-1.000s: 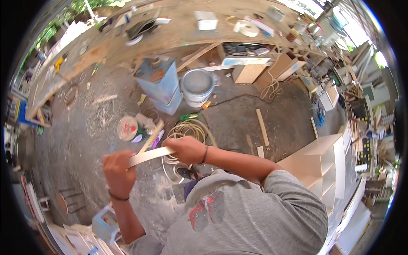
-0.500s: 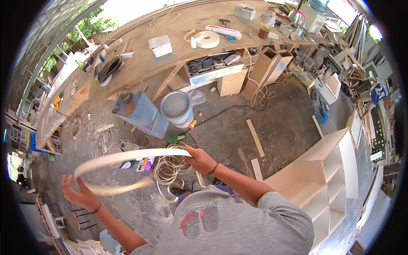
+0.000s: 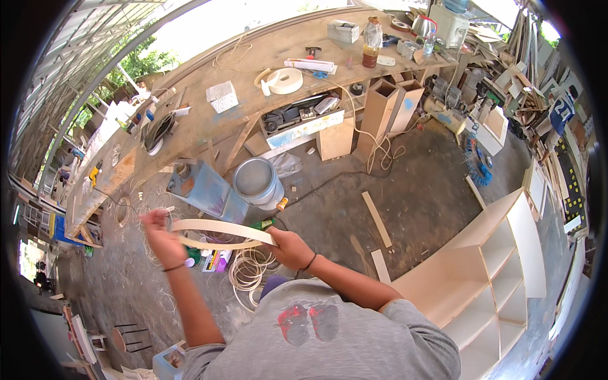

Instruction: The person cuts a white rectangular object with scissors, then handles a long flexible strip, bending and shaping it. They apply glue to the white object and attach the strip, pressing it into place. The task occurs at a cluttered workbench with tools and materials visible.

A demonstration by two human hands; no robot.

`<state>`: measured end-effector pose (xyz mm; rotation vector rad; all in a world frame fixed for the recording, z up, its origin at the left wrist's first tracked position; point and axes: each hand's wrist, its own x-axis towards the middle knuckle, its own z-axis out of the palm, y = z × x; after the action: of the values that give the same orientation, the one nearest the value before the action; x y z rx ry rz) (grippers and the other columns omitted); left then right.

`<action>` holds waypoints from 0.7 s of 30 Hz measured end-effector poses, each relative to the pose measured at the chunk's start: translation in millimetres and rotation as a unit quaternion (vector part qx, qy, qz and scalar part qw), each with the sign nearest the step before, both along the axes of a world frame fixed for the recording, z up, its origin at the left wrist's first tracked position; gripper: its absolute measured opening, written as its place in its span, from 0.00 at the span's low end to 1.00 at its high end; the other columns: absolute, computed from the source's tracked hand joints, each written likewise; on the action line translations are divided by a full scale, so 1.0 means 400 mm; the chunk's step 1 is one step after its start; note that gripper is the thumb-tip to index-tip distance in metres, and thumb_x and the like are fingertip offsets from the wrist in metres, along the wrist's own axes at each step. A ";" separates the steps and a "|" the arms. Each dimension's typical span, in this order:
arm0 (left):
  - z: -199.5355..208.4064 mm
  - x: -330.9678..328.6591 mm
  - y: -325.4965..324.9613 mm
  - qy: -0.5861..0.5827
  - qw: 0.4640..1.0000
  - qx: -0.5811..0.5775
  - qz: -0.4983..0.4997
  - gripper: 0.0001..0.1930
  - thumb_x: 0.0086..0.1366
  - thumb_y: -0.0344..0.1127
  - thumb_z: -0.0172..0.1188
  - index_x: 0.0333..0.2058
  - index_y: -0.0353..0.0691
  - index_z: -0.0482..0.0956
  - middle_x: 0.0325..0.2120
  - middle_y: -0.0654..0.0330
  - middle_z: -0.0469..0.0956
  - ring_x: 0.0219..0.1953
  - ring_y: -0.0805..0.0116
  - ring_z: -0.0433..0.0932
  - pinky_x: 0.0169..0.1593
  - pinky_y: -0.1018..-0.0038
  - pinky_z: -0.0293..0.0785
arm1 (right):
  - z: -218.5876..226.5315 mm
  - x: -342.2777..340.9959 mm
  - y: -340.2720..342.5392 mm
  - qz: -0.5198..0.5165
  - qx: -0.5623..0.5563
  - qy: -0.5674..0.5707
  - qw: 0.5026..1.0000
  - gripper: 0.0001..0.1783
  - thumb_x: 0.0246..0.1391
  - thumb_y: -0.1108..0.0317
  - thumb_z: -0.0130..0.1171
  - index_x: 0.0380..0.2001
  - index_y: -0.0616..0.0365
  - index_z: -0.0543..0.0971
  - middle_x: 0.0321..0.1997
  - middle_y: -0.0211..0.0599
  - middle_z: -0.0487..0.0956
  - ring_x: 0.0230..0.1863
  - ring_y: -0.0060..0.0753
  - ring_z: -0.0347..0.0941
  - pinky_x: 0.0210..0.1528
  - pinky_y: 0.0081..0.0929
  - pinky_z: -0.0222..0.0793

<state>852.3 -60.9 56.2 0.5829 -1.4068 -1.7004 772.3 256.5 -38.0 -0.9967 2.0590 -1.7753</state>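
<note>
A long, pale cream strip of edge banding (image 3: 218, 227) bends into a narrow loop in front of me, above the floor. My right hand (image 3: 289, 248) has its fingers closed around the strip at the loop's right end. At the bend on the left is my left hand (image 3: 163, 239), raised; motion smears its fingers, so its hold on the strip is unclear. Beneath the loop, a tangle of thin cream strips (image 3: 248, 269) lies on the floor by my body, beside a purple-and-white package (image 3: 217, 260).
A long wooden workbench (image 3: 183, 104) curves across the far side, bearing a roll of cream banding (image 3: 282, 81). Before it stand a grey-blue bucket (image 3: 258, 180) and a blue bin (image 3: 206, 190). An unfinished wooden shelf unit (image 3: 443, 266) is at my right; wood strips (image 3: 377, 218) lie nearby.
The loop has grown narrower and flatter. My left hand has moved right and up, closer to my right hand, which has shifted little. The view has tilted slightly.
</note>
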 end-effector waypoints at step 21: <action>0.482 -0.278 0.015 0.411 0.889 -0.149 0.133 0.22 0.58 0.20 0.58 0.48 0.32 0.59 0.38 0.46 0.69 0.41 0.48 0.74 0.49 0.43 0.77 | -0.034 -0.028 -0.099 0.124 0.129 0.122 0.976 0.15 0.56 0.60 0.54 0.38 0.59 0.66 0.28 0.49 0.77 0.29 0.57 0.75 0.31 0.49 0.69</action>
<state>741.0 -54.9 249.1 -0.1313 -0.8754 -1.2329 761.0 217.0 -51.6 -1.3738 2.1220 -1.2793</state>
